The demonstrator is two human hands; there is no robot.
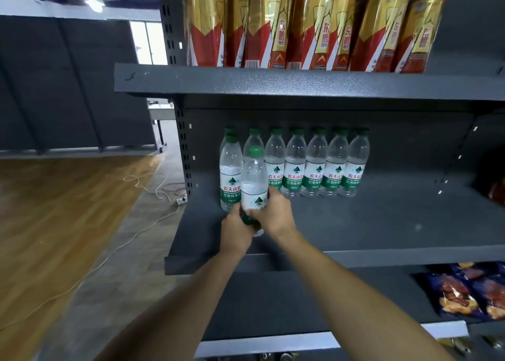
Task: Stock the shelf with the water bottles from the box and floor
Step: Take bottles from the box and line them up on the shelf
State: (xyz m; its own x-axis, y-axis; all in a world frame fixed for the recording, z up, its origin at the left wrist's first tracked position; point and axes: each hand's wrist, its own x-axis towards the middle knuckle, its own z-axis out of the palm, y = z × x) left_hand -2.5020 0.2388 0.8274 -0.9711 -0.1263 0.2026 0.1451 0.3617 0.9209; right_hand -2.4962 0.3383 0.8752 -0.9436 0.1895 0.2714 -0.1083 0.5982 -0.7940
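A clear water bottle [254, 180] with a green cap and green-white label stands upright over the dark grey middle shelf [355, 221], near its left front. Both my hands grip its lower part: my left hand [236, 231] from the left, my right hand [274, 213] from the right. Just left of it stands another water bottle [230, 169]. Behind them a row of several matching bottles [317, 164] lines the back panel. Whether the held bottle's base touches the shelf is hidden by my hands.
The shelf above [300, 83] carries several tall red-and-gold bottles [308, 24]. Snack bags [470, 289] lie on the lower shelf at right. The right half of the middle shelf is bare. A white cable [153, 185] runs across the floor at left.
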